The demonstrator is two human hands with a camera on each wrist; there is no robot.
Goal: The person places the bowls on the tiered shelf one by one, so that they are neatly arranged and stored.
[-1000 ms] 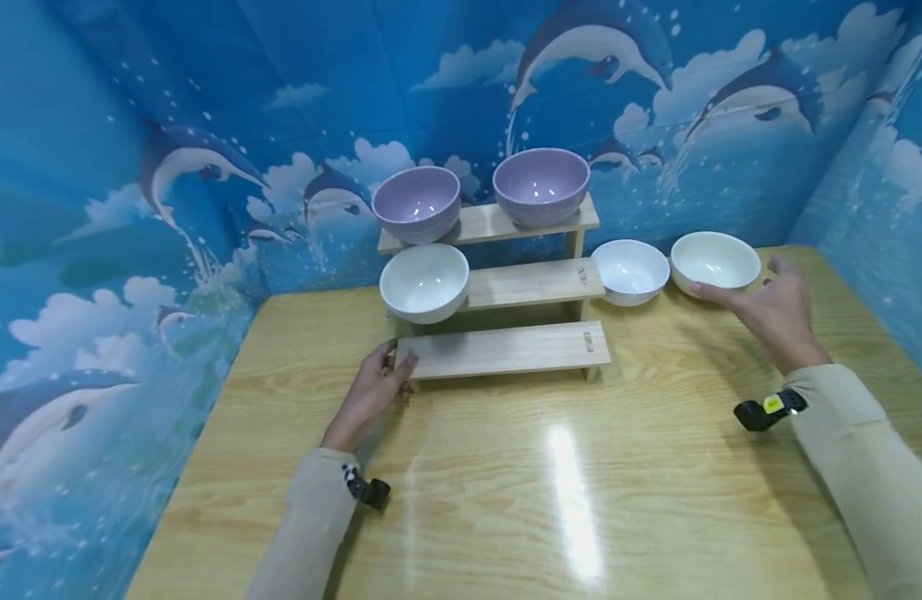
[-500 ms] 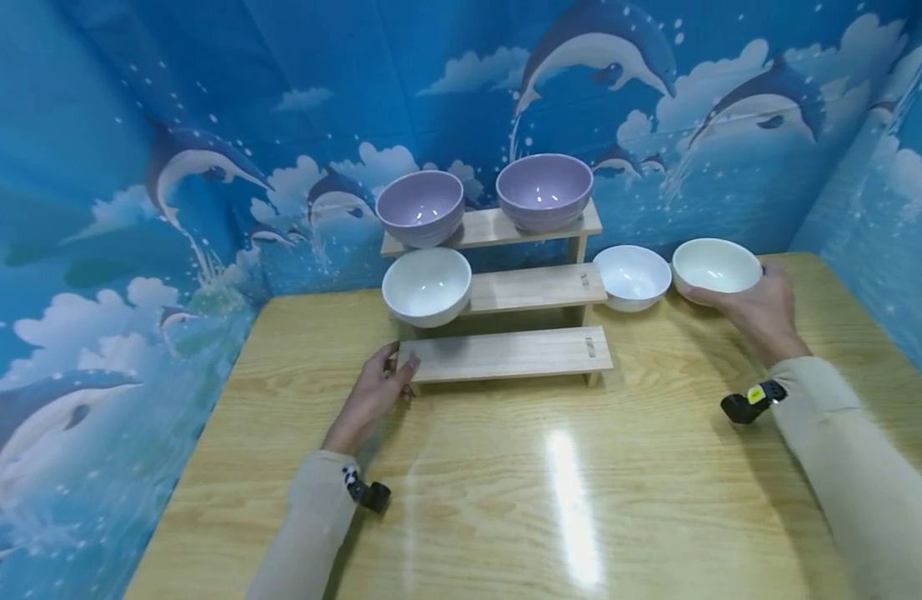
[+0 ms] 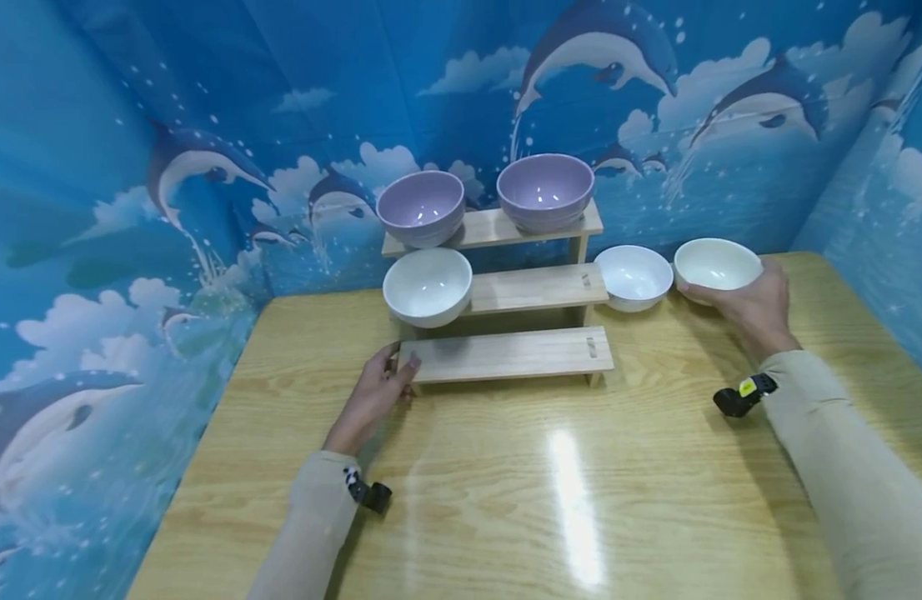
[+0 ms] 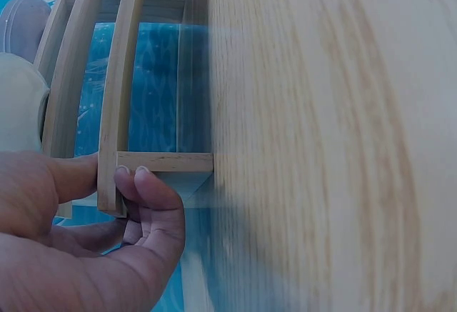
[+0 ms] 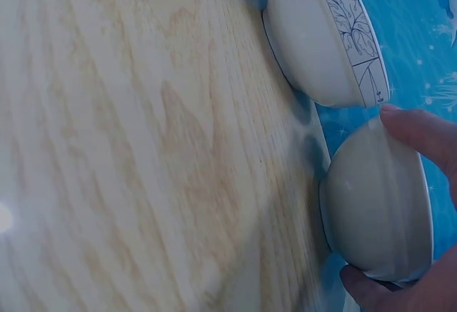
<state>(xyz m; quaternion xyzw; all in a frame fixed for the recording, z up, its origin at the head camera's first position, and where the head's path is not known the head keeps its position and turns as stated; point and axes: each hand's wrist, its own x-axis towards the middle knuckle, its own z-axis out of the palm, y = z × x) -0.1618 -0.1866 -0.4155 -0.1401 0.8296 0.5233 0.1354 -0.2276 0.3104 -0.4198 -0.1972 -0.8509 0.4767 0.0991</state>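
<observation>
My left hand (image 3: 371,392) pinches the left end of the lowest tier of a three-step wooden stand (image 3: 506,354). In the left wrist view, thumb and fingers (image 4: 157,190) close around the board's end beside its leg. At the back right, my right hand (image 3: 757,308) grips a plain off-white bowl (image 3: 716,265), thumb at the near left side and fingers at its right. The right wrist view shows this bowl (image 5: 375,205) held between thumb and fingers, low at the table. Just left of it sits a white bowl (image 3: 632,277) with a dark line pattern outside (image 5: 350,19).
Two purple bowls (image 3: 419,208) (image 3: 545,192) stand on the top tier. A whitish bowl (image 3: 428,287) rests on the left of the middle tier. Dolphin-print cloth (image 3: 341,100) backs the wooden table (image 3: 491,483).
My right hand has moved left and closed in on the off-white bowl, its thumb and fingers now around it. The left hand has stayed on the stand.
</observation>
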